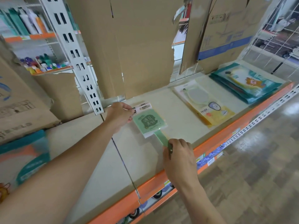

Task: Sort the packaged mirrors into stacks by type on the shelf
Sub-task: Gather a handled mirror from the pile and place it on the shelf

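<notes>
In the head view, a green packaged hand mirror [149, 122] is seen at the middle of the frame, over the cream shelf [181, 136]; whether it touches the shelf cannot be told. Its labelled upper corner is pinched by the fingers [127, 108] of the left hand [119, 116], and its green handle is gripped by the curled fingers [174, 143] of the right hand [178, 156]. Well apart, to the right, a stack of yellow packaged mirrors [208, 107] is laid flat. Further toward the upper right, a stack of teal packages [247, 84] is set. Cardboard boxes [137, 46] are stood behind.
</notes>
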A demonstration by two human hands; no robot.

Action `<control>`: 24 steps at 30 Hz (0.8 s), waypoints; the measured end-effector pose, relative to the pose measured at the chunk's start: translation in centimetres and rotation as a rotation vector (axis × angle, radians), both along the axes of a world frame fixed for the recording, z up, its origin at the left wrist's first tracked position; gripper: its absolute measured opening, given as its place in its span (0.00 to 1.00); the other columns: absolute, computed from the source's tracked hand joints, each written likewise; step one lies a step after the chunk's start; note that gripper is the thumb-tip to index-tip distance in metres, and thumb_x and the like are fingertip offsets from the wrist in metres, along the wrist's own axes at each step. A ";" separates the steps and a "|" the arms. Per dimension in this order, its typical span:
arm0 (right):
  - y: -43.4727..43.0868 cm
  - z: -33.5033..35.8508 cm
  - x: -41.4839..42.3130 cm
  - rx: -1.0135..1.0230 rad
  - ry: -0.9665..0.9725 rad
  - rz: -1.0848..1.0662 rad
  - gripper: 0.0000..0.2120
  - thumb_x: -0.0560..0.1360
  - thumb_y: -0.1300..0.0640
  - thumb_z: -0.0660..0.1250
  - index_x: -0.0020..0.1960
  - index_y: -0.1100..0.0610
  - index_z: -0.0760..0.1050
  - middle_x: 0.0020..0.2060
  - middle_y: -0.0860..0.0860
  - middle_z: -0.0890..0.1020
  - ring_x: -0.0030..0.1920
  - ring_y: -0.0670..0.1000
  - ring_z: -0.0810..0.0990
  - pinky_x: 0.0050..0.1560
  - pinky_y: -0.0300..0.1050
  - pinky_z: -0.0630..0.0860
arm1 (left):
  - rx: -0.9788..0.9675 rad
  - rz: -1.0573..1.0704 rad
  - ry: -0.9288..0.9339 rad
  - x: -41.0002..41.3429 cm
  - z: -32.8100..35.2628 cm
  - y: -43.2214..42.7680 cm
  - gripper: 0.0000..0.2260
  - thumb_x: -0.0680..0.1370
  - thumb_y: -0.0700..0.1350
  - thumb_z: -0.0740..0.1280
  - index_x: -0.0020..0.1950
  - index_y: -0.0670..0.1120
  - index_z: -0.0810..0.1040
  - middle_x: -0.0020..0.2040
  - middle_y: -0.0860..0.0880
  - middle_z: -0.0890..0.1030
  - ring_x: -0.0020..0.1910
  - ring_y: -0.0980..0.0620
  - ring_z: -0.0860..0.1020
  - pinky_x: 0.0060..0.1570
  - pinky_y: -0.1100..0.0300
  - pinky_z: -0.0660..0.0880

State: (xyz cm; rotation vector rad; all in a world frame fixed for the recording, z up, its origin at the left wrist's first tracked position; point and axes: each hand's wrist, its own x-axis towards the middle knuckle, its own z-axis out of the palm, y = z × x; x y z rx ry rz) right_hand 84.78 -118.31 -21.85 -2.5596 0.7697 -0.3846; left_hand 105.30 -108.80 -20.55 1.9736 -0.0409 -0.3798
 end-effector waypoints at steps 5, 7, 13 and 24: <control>-0.5 -1.0 1.6 -0.081 -0.080 -0.016 0.02 0.73 0.60 0.68 0.44 0.59 0.76 0.38 0.53 0.77 0.41 0.57 0.73 0.39 0.49 0.71 | 0.082 0.031 -0.127 0.6 -0.6 -1.0 0.05 0.75 0.41 0.70 0.40 0.47 0.77 0.35 0.49 0.80 0.31 0.54 0.77 0.33 0.64 0.79; -0.6 -1.4 2.0 -0.093 -0.109 -0.035 0.03 0.71 0.60 0.69 0.43 0.59 0.77 0.39 0.53 0.76 0.40 0.56 0.73 0.36 0.45 0.68 | 0.155 0.006 -0.219 0.6 -0.7 -1.1 0.05 0.75 0.42 0.69 0.39 0.49 0.79 0.36 0.54 0.79 0.32 0.60 0.75 0.28 0.71 0.71; -1.2 -2.8 2.2 -0.046 -0.144 -0.002 0.07 0.73 0.57 0.67 0.49 0.59 0.78 0.43 0.53 0.77 0.42 0.54 0.74 0.39 0.46 0.73 | 0.122 0.018 -0.188 1.0 -1.5 -0.8 0.02 0.74 0.45 0.71 0.42 0.51 0.81 0.36 0.56 0.80 0.34 0.61 0.75 0.30 0.70 0.67; -1.3 -3.2 2.4 -0.044 -0.165 -0.005 0.06 0.72 0.57 0.69 0.46 0.59 0.78 0.39 0.52 0.78 0.39 0.54 0.75 0.35 0.49 0.76 | -0.062 0.088 0.000 2.2 -2.4 -1.2 0.07 0.73 0.43 0.73 0.36 0.51 0.82 0.35 0.52 0.82 0.35 0.55 0.78 0.43 0.62 0.78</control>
